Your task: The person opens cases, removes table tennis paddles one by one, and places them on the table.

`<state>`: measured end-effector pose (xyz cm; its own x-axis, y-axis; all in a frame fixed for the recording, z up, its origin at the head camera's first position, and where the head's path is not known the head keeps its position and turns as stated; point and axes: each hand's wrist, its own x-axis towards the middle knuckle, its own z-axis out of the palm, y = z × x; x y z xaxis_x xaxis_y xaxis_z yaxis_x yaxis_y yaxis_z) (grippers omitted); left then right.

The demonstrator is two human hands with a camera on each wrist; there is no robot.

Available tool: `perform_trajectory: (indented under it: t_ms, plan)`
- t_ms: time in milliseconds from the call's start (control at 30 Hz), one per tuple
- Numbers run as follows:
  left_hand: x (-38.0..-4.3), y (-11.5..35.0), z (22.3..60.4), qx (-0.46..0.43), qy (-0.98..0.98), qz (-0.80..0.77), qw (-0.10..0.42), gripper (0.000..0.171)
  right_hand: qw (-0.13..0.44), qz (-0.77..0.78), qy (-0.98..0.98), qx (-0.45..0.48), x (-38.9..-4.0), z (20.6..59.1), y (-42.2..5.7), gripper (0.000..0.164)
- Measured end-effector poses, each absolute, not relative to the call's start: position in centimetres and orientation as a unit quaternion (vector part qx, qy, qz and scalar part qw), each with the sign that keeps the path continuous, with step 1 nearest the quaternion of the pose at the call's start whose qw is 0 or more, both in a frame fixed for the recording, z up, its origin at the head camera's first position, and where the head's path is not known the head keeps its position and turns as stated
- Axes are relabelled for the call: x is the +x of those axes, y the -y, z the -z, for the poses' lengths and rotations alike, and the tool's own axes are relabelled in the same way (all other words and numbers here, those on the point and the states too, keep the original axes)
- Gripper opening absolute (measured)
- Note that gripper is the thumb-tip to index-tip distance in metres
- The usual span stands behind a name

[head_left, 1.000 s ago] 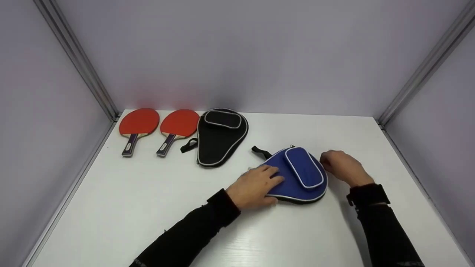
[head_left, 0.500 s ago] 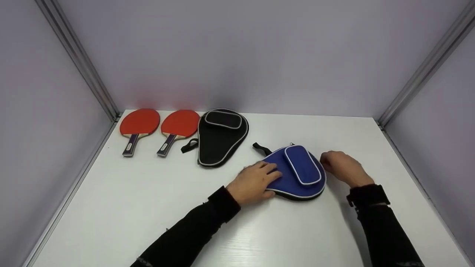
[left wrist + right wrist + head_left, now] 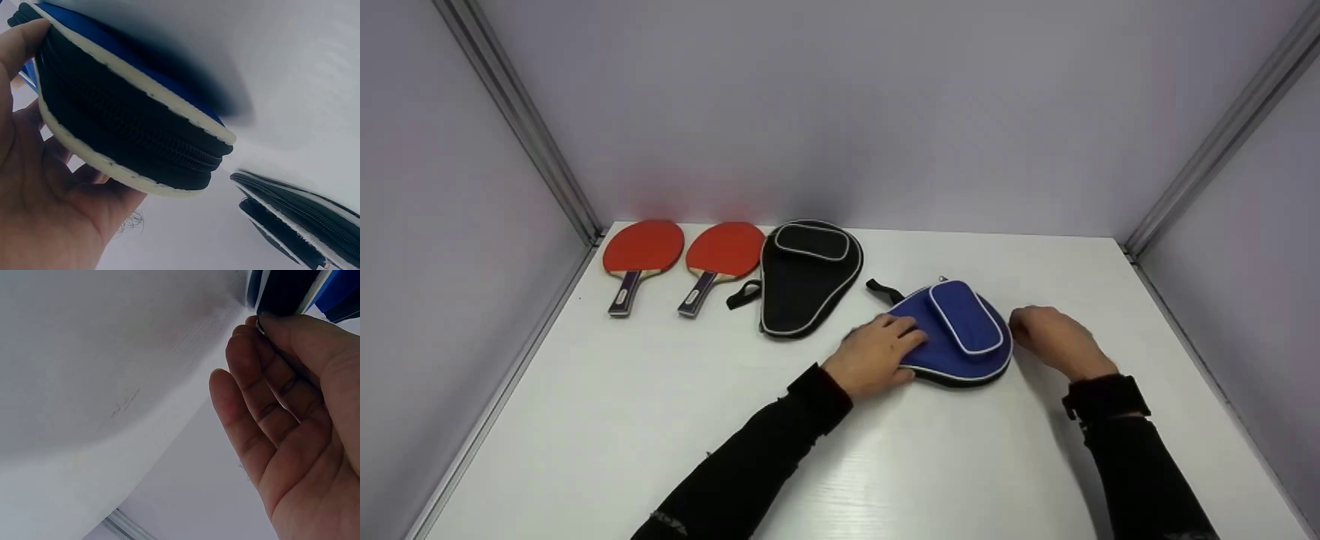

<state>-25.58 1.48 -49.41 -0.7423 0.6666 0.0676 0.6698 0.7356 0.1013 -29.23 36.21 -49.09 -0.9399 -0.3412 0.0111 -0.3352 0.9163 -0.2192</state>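
Observation:
A blue table tennis bat case [image 3: 919, 319] with white piping, a raised pocket and a black strap lies on the white table. My left hand [image 3: 874, 360] grips its narrow end, fingers spread over the top and thumb at the near side. In the left wrist view the black zipper [image 3: 191, 156] runs along the case's side between two white edges. At the rounded right end, my right hand [image 3: 1056, 341] pinches a small metal zipper pull [image 3: 259, 325] between thumb and forefinger; its other fingers are loosely bent.
Left of the blue case lies a black bat case [image 3: 799, 296] with a strap. Two red table tennis bats [image 3: 643, 246] lie beyond it near the back left corner. Pale walls with metal corner posts [image 3: 521, 120] border the table [image 3: 660, 405].
The blue case has shifted away from me and slightly left, turning a little anticlockwise. My left hand has moved along with it, while the right hand has stayed almost in place at its edge.

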Motion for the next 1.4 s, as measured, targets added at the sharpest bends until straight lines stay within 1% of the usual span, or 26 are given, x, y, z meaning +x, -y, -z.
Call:
perform_trajectory:
  t_ms: [267,433,700,967,1133,1400]
  plan:
    - [-26.3,-1.9,49.1,-0.346,0.937,0.056,0.008,0.062,0.009,0.11,-0.979,-0.173,-29.0,49.1,-36.3,0.016]
    - [-26.8,-2.2,49.1,-0.332,0.941,0.056,0.009,0.061,0.017,0.114,-0.978,-0.172,-28.7,49.1,-36.3,0.01]
    - [-27.2,-2.9,49.0,-0.302,0.952,0.046,0.035,0.06,0.049,0.121,-0.977,-0.169,-28.3,48.9,-35.4,0.011]
    - [-27.4,-3.3,48.9,-0.29,0.955,0.044,0.051,0.059,0.041,0.113,-0.975,-0.187,-27.3,48.5,-33.8,0.01]
    - [-27.4,-3.2,48.9,-0.286,0.955,0.054,0.051,0.058,0.039,0.114,-0.972,-0.2,-26.6,48.3,-32.9,0.008]
    - [-27.4,-3.2,49.0,-0.279,0.957,0.066,0.033,0.062,0.036,0.098,-0.972,-0.212,-25.7,48.1,-31.0,0.007]
